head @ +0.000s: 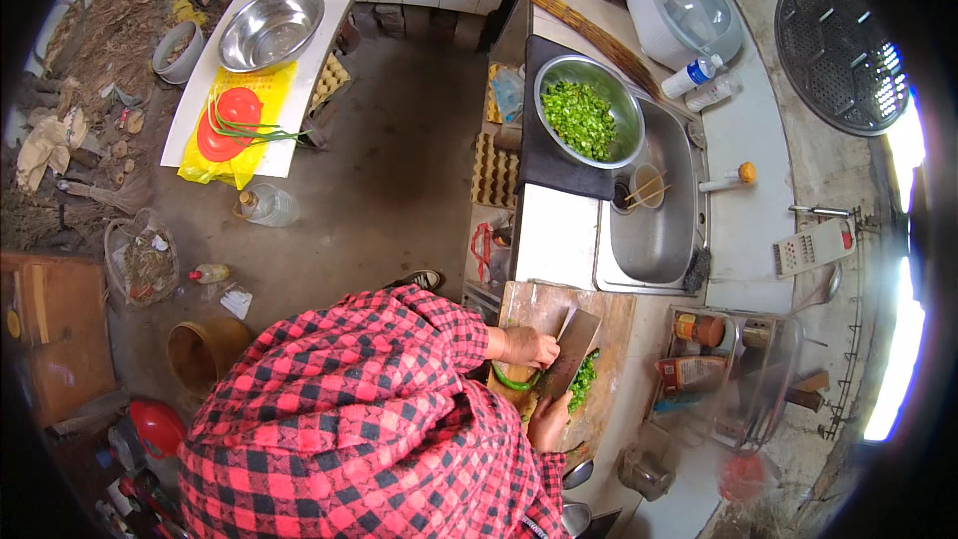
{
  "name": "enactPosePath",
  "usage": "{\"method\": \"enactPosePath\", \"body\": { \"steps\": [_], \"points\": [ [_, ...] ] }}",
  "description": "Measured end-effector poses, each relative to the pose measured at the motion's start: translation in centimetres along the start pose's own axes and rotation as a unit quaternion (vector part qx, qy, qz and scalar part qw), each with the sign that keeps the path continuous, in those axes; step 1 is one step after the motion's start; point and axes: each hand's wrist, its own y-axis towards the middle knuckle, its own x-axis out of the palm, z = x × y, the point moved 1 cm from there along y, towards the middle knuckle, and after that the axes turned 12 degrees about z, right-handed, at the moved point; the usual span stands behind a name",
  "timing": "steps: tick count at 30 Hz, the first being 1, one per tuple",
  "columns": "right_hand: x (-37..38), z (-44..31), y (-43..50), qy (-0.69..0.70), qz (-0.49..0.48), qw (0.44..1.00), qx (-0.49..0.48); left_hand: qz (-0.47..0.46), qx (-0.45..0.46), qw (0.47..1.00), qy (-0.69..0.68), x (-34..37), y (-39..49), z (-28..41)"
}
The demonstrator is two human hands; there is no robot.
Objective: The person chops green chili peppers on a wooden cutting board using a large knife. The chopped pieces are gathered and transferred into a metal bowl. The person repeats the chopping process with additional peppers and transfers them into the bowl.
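My right hand grips a cleaver at its lower end. The broad blade stands over a wooden cutting board. My left hand is close beside the blade, fingers curled down onto a long green pepper; the fingertips partly hide it. On the blade's far side lies a pile of chopped green pepper. Beyond the board, a steel bowl holds more chopped green pieces.
A steel sink adjoins the board, with a cup and chopsticks inside. To the right stands a wire rack of seasonings. Spoons lie below the board. Behind, a white table carries a steel basin and a red lid.
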Motion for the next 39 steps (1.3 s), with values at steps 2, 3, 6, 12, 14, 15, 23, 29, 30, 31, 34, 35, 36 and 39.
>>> {"method": "enactPosePath", "body": {
  "steps": [2,3,6,12,14,15,23,29,30,31,34,35,36,39],
  "points": [
    [-0.3,0.4,-0.1,0.027,-0.009,0.995,0.092,-0.004,-0.019,1.000,-0.016,0.2,0.1,0.1],
    [-0.7,0.4,-0.3,0.011,0.016,0.998,0.060,0.004,-0.005,1.000,0.009,0.4,0.2,0.2],
    [-2.6,0.6,-1.1,-0.041,0.037,0.998,0.014,0.039,0.044,0.997,0.041,1.0,0.7,-0.2],
    [-4.1,1.3,-2.3,-0.023,-0.057,0.998,0.014,0.004,0.027,0.999,0.039,1.1,0.9,-0.5],
    [-3.9,1.1,-2.3,0.006,-0.063,0.998,0.024,-0.025,-0.002,0.999,0.026,0.4,0.9,-0.3],
    [-3.6,0.9,-2.3,0.025,-0.048,0.998,0.025,-0.026,-0.008,0.999,0.022,0.1,1.2,-0.3],
    [-0.3,0.4,-1.4,0.005,0.030,0.997,0.077,0.002,-0.008,1.000,-0.011,-0.9,1.5,0.8],
    [-3.4,-0.1,-1.8,0.019,0.019,0.996,0.081,-0.010,-0.038,0.999,0.010,-0.9,1.5,0.7],
    [-4.1,-0.3,-1.9,0.010,-0.001,0.997,0.072,-0.013,-0.038,0.999,0.012,-0.9,1.6,0.6],
    [-4.5,-0.4,-1.9,0.005,-0.019,0.998,0.058,-0.015,-0.037,0.999,0.014,-0.8,1.6,0.5],
    [-5.1,-0.7,-1.6,0.010,-0.059,0.996,0.069,-0.024,-0.030,0.999,0.010,-0.7,1.6,0.2],
    [-5.0,-0.6,-1.5,0.012,-0.070,0.995,0.064,-0.027,-0.028,0.999,0.007,-0.6,1.6,0.1],
    [-4.9,-0.5,-1.3,0.012,-0.071,0.995,0.066,-0.029,-0.028,0.999,0.003,-0.6,1.6,0.0],
    [-4.0,-0.1,-0.9,0.009,-0.074,0.995,0.066,-0.037,-0.025,0.999,-0.005,-0.6,1.6,0.0]
  ]
}}
